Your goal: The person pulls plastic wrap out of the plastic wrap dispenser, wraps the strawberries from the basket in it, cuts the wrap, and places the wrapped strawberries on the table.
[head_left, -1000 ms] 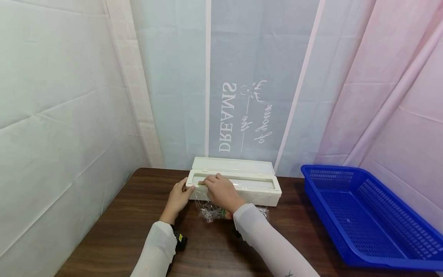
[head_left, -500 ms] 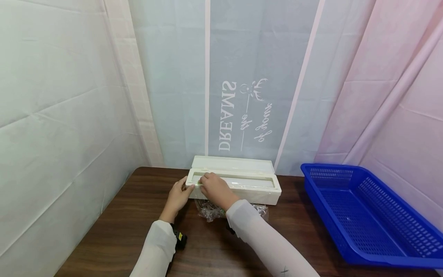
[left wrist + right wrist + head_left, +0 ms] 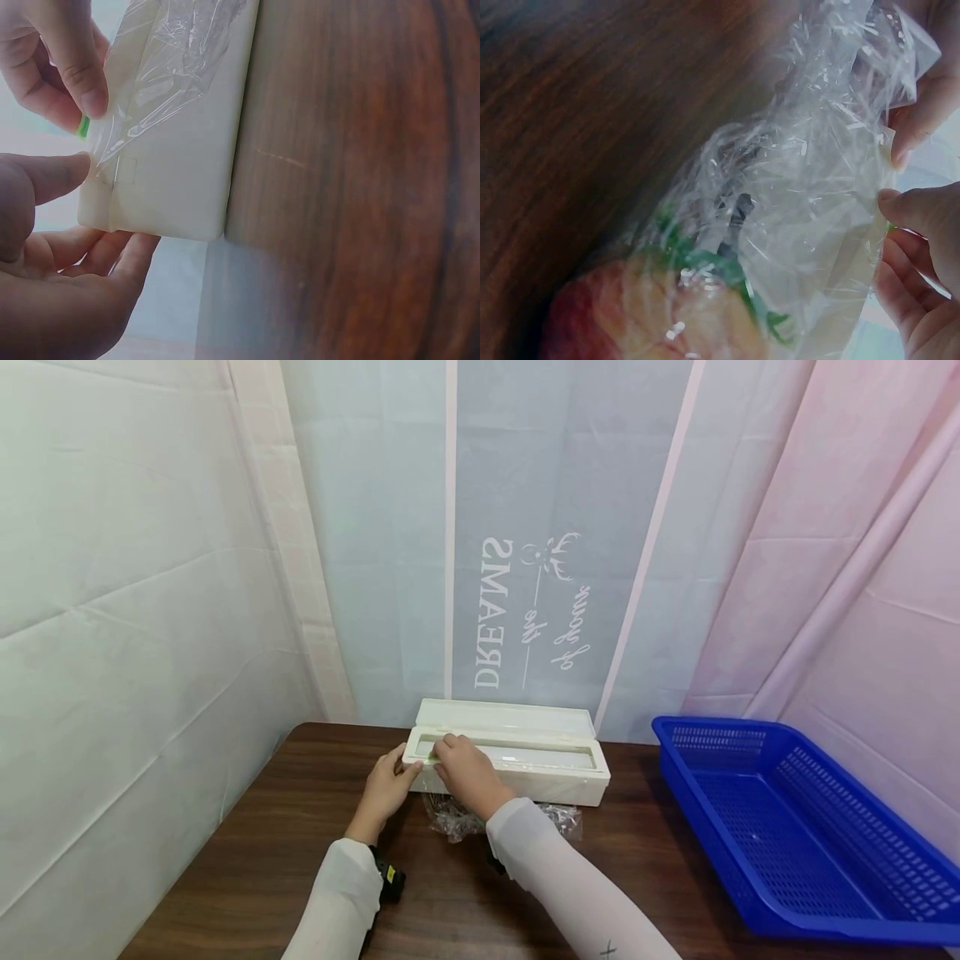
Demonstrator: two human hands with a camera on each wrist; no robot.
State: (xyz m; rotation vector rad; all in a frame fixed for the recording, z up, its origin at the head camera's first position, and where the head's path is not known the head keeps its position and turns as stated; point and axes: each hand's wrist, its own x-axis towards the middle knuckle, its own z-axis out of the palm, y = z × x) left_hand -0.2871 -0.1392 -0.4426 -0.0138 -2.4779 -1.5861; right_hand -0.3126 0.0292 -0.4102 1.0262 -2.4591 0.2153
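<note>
A long white cling film dispenser (image 3: 555,788) stands on the table, its lid (image 3: 517,718) raised at the back. My left hand (image 3: 386,789) grips its left end, thumb on the front top edge and fingers round the end face. By the left end of the slot, my right hand (image 3: 468,772) pinches a small green slide cutter (image 3: 83,126), mostly hidden by the fingers. Clear cling film (image 3: 802,187) hangs over the front and bunches on the table. Under it, in the right wrist view, lies a round red-and-yellow thing (image 3: 660,315) with a green strip.
A blue plastic basket (image 3: 738,852) stands on the right of the brown wooden table (image 3: 247,868). A grey-blue curtain (image 3: 375,568) hangs right behind the dispenser. Black wrist gear (image 3: 390,877) sits at the left cuff.
My right hand has slid slightly left along the dispenser's top, its fingers drawing together at the slot. The red and green beneath the film is now covered in the head view. My left hand stays put.
</note>
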